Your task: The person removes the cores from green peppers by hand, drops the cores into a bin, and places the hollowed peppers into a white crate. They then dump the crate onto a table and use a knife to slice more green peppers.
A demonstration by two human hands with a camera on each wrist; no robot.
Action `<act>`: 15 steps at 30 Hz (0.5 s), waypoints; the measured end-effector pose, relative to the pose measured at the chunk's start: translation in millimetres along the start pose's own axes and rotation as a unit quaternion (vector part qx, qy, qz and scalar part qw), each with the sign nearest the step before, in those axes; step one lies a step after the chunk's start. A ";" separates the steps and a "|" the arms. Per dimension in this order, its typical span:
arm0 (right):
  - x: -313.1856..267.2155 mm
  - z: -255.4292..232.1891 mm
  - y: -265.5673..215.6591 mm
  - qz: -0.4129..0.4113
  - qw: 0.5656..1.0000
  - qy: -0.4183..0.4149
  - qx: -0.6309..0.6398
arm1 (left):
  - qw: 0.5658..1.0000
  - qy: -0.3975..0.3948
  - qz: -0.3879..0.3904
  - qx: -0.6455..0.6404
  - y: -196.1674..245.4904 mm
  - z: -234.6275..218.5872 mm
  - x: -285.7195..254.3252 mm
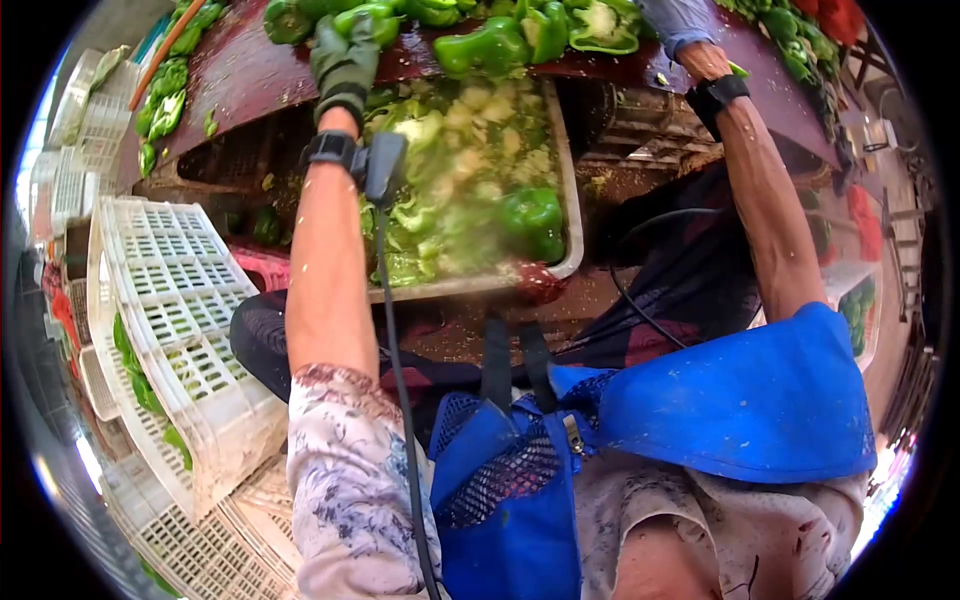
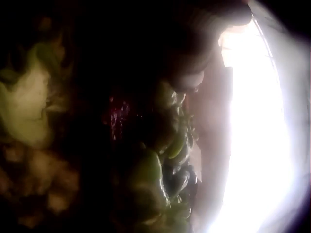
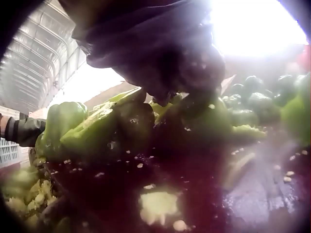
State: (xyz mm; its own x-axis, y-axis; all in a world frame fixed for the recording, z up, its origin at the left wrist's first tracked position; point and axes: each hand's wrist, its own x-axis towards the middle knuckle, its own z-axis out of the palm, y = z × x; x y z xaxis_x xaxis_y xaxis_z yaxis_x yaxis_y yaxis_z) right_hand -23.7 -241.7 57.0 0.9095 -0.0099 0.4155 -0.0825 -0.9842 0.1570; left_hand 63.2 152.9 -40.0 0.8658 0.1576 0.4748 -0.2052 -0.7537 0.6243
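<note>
My left hand (image 1: 345, 65), in a dark green glove, reaches to the row of green peppers on the dark red tabletop (image 1: 240, 65); its fingers overlap a pepper (image 1: 370, 20), and I cannot tell whether they grip it. At the top edge of the head view, partly cut off, is my right hand (image 1: 682, 22) in a greyish-purple glove. In the right wrist view its curled fingers hold a green pepper (image 3: 197, 119) low over the table. Beside it lies a cut-open pepper (image 1: 605, 25) with its pale core exposed. The left wrist view is mostly dark.
Below the table edge stands a tray (image 1: 572, 215) of pale cores and pepper scraps, with a green pepper (image 1: 532, 222) among them. White slatted crates (image 1: 180, 290) lean at the left. A black cable (image 1: 390, 330) runs along my left arm. Seeds and a pale scrap (image 3: 159, 208) litter the tabletop.
</note>
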 end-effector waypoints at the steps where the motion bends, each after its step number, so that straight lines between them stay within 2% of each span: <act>1: 8.6 32.7 11.5 -0.029 0.999 0.041 0.004 | 1.000 -0.012 -0.010 -0.008 -5.0 -1.2 -2.2; 2: 5.7 36.4 15.1 -0.039 0.998 0.056 0.010 | 0.999 -0.023 -0.020 -0.015 -2.2 -11.4 -7.5; 3: 4.8 37.1 16.6 -0.051 0.996 0.071 0.014 | 0.999 -0.035 0.007 -0.014 8.4 -22.4 -15.3; 5: 11.4 48.4 24.0 -0.057 0.995 0.081 0.028 | 0.995 -0.082 0.022 -0.046 -7.7 -39.0 -21.8; 6: 13.7 45.8 17.5 -0.005 0.994 -0.030 -0.104 | 0.992 -0.097 0.042 -0.064 -7.0 -50.2 -10.0; 8: 16.8 46.6 29.0 -0.070 0.996 0.058 -0.009 | 0.950 -0.193 -0.144 -0.200 -3.3 -82.0 2.1; 9: 17.5 44.4 23.2 -0.060 0.995 0.073 0.001 | 0.950 -0.174 -0.168 -0.197 -4.6 -98.9 8.9; 12: 0.5 -2.2 -29.4 -0.195 0.964 0.156 0.092 | 0.959 -0.104 -0.231 -0.124 -24.5 -156.4 45.9; 13: -7.3 -6.4 -48.1 -0.231 0.955 0.148 0.114 | 0.939 -0.097 -0.269 -0.190 -48.2 -177.5 58.9; 14: -13.9 -10.1 -68.7 -0.266 0.944 0.141 0.137 | 0.949 -0.048 -0.254 -0.179 -55.7 -198.9 58.6; 15: -17.4 -19.1 -88.1 -0.301 0.937 0.100 0.144 | 0.944 -0.012 -0.279 -0.173 -72.2 -214.3 60.1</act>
State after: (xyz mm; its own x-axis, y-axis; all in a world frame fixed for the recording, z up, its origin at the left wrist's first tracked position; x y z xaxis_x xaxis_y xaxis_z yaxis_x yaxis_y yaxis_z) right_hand -40.0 -151.5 53.0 0.6595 0.5675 0.4929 0.5608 -0.8081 0.1801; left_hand 32.4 353.5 76.4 0.8926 0.4508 -0.0003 0.1537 -0.3038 0.9403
